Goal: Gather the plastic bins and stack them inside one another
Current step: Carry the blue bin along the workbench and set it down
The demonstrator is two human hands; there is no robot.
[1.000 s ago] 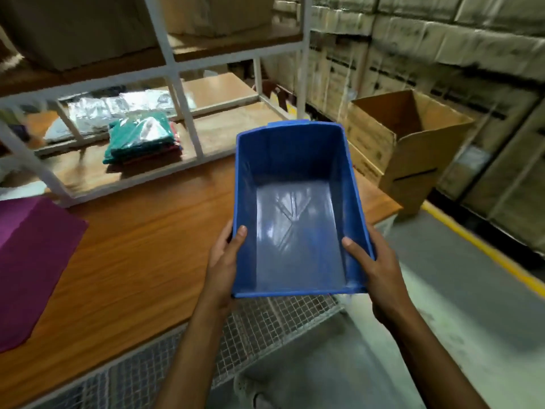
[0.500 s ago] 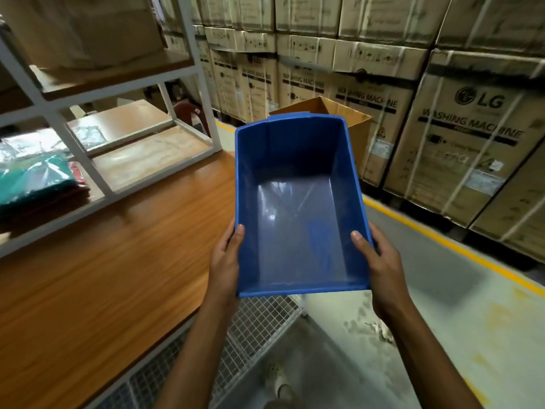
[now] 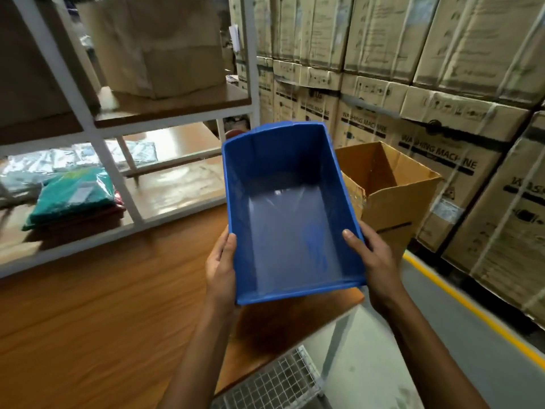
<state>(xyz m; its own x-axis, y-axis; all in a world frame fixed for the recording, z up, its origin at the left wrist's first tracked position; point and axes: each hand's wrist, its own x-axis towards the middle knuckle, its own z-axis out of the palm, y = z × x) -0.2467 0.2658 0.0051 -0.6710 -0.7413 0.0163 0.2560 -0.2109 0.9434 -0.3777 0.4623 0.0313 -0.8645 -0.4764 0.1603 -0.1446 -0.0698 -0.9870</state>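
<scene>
Now back over the bench (image 3: 103,320) corner, blue bin (image 3: 292,231), left hand (image 3: 219,270) and right hand (image 3: 374,261) still gripping its sides.

"WASHING MACHINE" on stacked cartons (image 3: 436,160)

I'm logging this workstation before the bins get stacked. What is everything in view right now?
blue plastic bin: one, blue, empty, held above the table's right end
wooden table: one, brown, under and left of the bin
shelf rack: one, white frame, far side of the table
closed carton: one, brown, upper shelf
garment packs: small pile, green on top, lower shelf
open cardboard box: one, brown, right of the bin
washing machine cartons: many, tan, stacked at right
wire mesh: one, grey, below the table edge
yellow line: one, yellow, on the floor at right
left hand: grips the bin's left wall
right hand: grips the bin's right wall
</scene>
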